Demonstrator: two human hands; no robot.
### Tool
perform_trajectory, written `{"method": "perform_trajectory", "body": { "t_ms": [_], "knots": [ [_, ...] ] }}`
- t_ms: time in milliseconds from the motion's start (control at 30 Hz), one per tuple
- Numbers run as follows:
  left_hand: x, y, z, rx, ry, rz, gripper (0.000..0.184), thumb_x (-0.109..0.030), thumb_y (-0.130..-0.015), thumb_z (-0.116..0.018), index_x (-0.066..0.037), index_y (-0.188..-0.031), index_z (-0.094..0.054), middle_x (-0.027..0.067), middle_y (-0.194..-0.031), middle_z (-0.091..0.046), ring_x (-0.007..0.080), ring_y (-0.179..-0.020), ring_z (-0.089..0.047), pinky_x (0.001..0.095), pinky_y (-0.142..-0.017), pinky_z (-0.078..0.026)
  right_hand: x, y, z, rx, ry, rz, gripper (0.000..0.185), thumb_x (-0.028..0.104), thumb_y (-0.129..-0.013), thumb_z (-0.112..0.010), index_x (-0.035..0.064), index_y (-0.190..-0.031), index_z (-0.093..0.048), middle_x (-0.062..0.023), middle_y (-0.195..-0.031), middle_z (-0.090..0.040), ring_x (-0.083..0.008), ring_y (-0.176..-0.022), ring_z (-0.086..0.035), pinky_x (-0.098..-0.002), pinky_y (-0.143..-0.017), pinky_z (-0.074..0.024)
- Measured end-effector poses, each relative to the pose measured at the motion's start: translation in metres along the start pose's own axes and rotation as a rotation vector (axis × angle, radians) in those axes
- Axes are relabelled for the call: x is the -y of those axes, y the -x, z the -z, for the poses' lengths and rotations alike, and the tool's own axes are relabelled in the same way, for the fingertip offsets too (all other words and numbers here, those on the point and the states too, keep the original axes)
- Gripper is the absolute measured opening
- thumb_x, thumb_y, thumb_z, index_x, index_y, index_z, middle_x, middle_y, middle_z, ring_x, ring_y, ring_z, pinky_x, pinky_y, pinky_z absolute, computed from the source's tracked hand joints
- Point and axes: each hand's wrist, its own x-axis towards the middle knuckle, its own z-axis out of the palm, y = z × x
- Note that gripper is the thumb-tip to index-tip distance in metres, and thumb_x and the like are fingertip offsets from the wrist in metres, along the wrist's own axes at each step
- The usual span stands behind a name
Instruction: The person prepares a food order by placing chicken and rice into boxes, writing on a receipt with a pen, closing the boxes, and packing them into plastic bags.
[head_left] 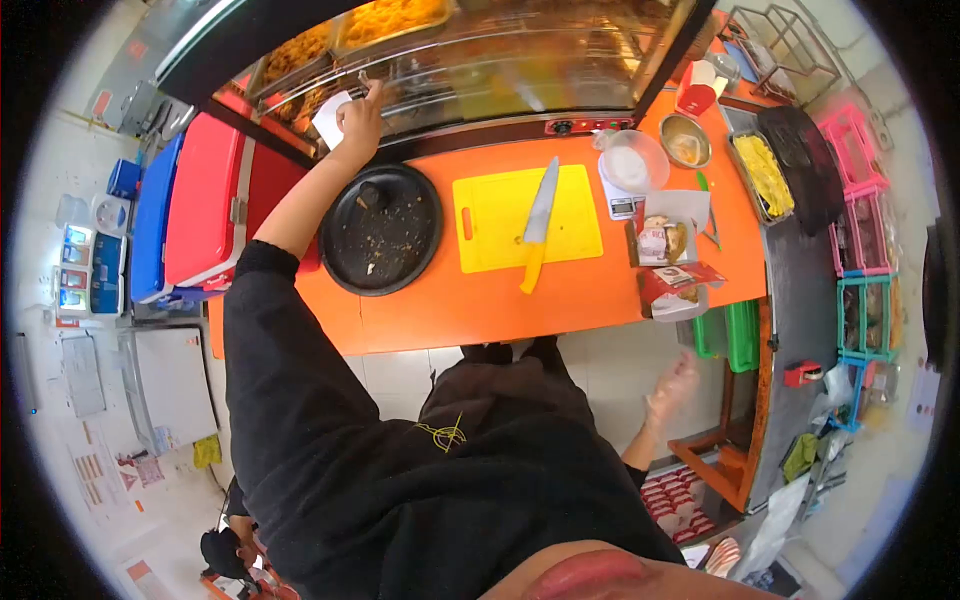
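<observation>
My left hand (362, 118) reaches up to the glass front of a food display case (500, 85), fingers bent and closed. A piece of white paper (330, 122) shows at its thumb side and seems held there. My right hand (672, 390), in a clear plastic glove, hangs beside the counter, blurred; its fingers look loosely stretched, with nothing visible in them. On the orange counter (420, 325) a yellow-handled knife (541, 225) lies across a yellow cutting board (480, 225). Left of the board is a round black tray (395, 250) with crumbs. Two food boxes (660, 240) stand open at the right.
A clear tub (633, 162) sits on a kitchen scale (622, 207); a metal bowl (685, 140) is behind it. A metal pan of yellow food (763, 175) stands further right. A red cooler (205, 200) is at the left. Another person (228, 550) is at lower left.
</observation>
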Motion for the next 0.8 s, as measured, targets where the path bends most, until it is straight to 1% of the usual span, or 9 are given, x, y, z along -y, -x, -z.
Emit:
{"method": "perform_trajectory", "body": {
  "t_ms": [167,233,367,467,567,633,667,733,800],
  "knots": [
    [0.04,0.026,-0.07,0.04,0.149,0.054,0.056,-0.017,-0.076,-0.067,-0.005,-0.129,-0.051,0.0053,-0.133,-0.04,0.0188,-0.05,-0.062,0.0366,-0.027,-0.04,0.147,0.055,-0.141,0.259,-0.016,0.572,0.028,0.017,-0.093,-0.057,0.0011,-0.117,-0.061,-0.0152,-0.105,-0.065,-0.0235,-0.097,-0.062,-0.0343,-0.084,-0.0493],
    [0.057,0.036,-0.107,0.05,0.178,0.068,0.058,-0.017,-0.077,-0.067,-0.007,-0.131,-0.048,0.0048,-0.137,-0.039,0.0189,-0.056,-0.065,0.0373,-0.029,-0.043,0.211,0.08,-0.203,0.53,-0.242,1.084,0.039,0.017,-0.088,-0.053,0.0011,-0.123,-0.057,-0.0198,-0.117,-0.06,-0.0342,-0.108,-0.057,-0.0397,-0.093,-0.0465],
    [0.104,0.064,-0.111,0.202,0.224,0.036,0.062,-0.018,-0.078,-0.067,-0.01,-0.136,-0.046,0.006,-0.144,-0.036,0.0197,-0.06,-0.067,0.0373,-0.031,-0.045,0.344,0.172,-0.344,0.978,-0.247,1.062,0.03,0.008,-0.075,-0.062,-0.0025,-0.103,-0.065,-0.0195,-0.122,-0.057,-0.0363,-0.11,-0.056,-0.0427,-0.095,-0.0443],
    [0.133,0.079,-0.114,0.316,0.235,0.061,0.069,-0.012,-0.078,-0.063,-0.021,-0.143,-0.041,0.0047,-0.149,-0.035,0.0176,-0.057,-0.068,0.037,-0.03,-0.045,0.381,0.203,-0.469,0.79,0.32,1.413,0.03,0.011,-0.067,-0.071,0.0024,-0.096,-0.069,-0.0113,-0.113,-0.061,-0.0302,-0.106,-0.058,-0.0412,-0.089,-0.0433],
    [0.147,0.094,-0.139,0.233,0.284,0.1,0.062,-0.009,-0.081,-0.061,-0.023,-0.139,-0.046,0.0055,-0.147,-0.038,0.0186,-0.064,-0.07,0.0355,-0.044,-0.052,0.441,0.221,-0.51,0.543,0.964,1.685,0.04,0.017,-0.061,-0.079,0.0109,-0.099,-0.072,-0.0041,-0.108,-0.063,-0.0249,-0.105,-0.057,-0.0367,-0.082,-0.0413],
    [0.148,0.097,-0.15,0.183,0.39,0.127,0.056,-0.007,-0.083,-0.059,-0.022,-0.136,-0.049,0.0068,-0.145,-0.042,0.0216,-0.068,-0.07,0.0342,-0.057,-0.056,0.457,0.221,-0.526,0.358,0.884,1.657,0.039,0.021,-0.06,-0.08,0.0162,-0.099,-0.074,-0.0002,-0.107,-0.065,-0.0254,-0.11,-0.055,-0.0388,-0.083,-0.0402],
    [0.141,0.101,-0.166,0.014,0.457,0.133,0.048,-0.016,-0.083,-0.064,-0.013,-0.129,-0.051,0.0107,-0.138,-0.048,0.0251,-0.069,-0.071,0.0371,-0.049,-0.056,0.47,0.216,-0.526,0.61,1.026,1.642,0.036,0.022,-0.065,-0.077,0.0153,-0.1,-0.074,-0.0011,-0.11,-0.065,-0.0238,-0.112,-0.056,-0.0382,-0.087,-0.042],
    [0.149,0.123,-0.122,0.072,0.612,0.103,0.043,-0.012,-0.081,-0.064,-0.012,-0.122,-0.053,0.0117,-0.12,-0.058,0.0284,-0.072,-0.07,0.0355,-0.058,-0.057,0.467,0.212,-0.562,0.788,1.173,1.623,0.027,0.02,-0.079,-0.07,0.0134,-0.105,-0.073,-0.0054,-0.116,-0.067,-0.0247,-0.116,-0.058,-0.0398,-0.094,-0.044],
    [0.152,0.151,-0.093,0.12,0.853,0.13,0.043,-0.008,-0.079,-0.064,-0.012,-0.12,-0.052,0.0126,-0.109,-0.06,0.0341,-0.078,-0.069,0.042,-0.062,-0.056,0.44,0.207,-0.619,0.762,0.932,1.599,0.034,0.019,-0.077,-0.072,0.0111,-0.109,-0.071,-0.0066,-0.112,-0.067,-0.0257,-0.114,-0.06,-0.0392,-0.094,-0.0453]
  ]
}}
